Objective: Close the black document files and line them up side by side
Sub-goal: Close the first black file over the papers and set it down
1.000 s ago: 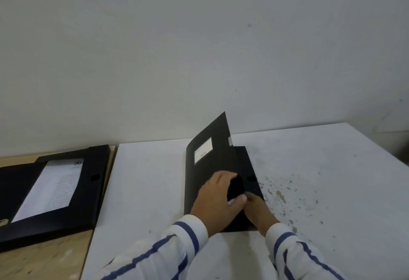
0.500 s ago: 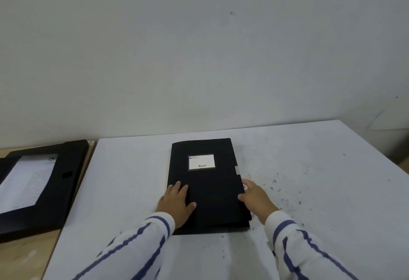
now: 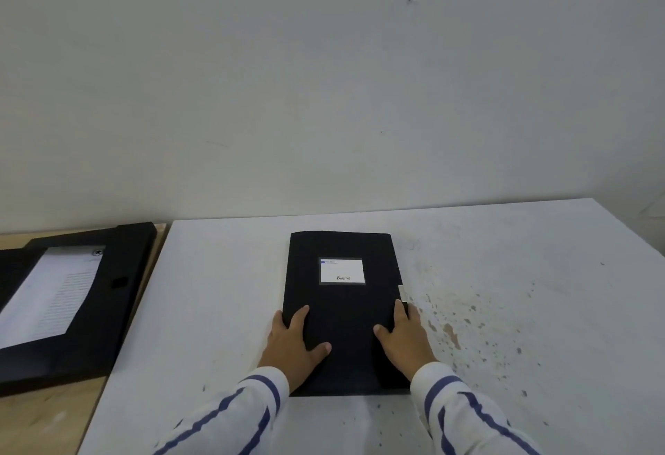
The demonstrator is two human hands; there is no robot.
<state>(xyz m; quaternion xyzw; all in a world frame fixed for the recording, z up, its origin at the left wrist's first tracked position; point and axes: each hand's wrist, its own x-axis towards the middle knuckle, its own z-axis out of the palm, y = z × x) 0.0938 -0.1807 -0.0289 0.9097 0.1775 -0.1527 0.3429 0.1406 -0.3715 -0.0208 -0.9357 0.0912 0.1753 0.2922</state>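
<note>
A closed black document file [image 3: 343,314] with a white label lies flat in the middle of the white table [image 3: 532,267]. My left hand [image 3: 293,341] is on its left edge, thumb on the cover and fingers over the side. At the file's right edge, beside a small clasp tab, my right hand [image 3: 406,337] grips the same way. A second black file [image 3: 118,281] lies open at the far left on a wooden surface [image 3: 39,418], with a printed sheet [image 3: 54,296] showing inside it. Its left part is cut off by the frame.
The white table is stained with brown specks [image 3: 449,332] to the right of the closed file. A plain wall [image 3: 324,94] runs right behind both surfaces. The white table's left edge borders the wooden surface.
The cover that stood half raised a second ago now lies flat and shut. My hands have moved apart from the file's middle to its left and right edges.
</note>
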